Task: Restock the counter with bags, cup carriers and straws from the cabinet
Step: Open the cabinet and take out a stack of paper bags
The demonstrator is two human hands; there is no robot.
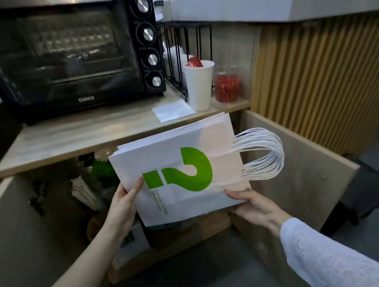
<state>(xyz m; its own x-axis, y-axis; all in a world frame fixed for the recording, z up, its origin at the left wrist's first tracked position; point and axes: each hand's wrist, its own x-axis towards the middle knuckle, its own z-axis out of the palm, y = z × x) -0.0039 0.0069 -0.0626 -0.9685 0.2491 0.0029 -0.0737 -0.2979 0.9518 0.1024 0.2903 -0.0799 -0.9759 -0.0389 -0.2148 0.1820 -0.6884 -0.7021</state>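
A flat stack of white paper bags [180,154] with a green question-mark logo hangs in the air in front of the open cabinet [75,209], below the wooden counter [88,133]. Their white cord handles [263,153] stick out to the right. My left hand [125,207] grips the stack's left edge, thumb on top. My right hand [254,205] holds the lower right corner from beneath, thumb on the top bag. Dim packets and a green item lie inside the cabinet behind the bags.
A black toaster oven [59,52] fills the counter's left. To its right stand a black wire rack [184,53], a white paper cup [200,85] with red sticks, a clear jar [226,86] of red items and a white napkin [173,110]. Cabinet doors [298,171] stand open on both sides.
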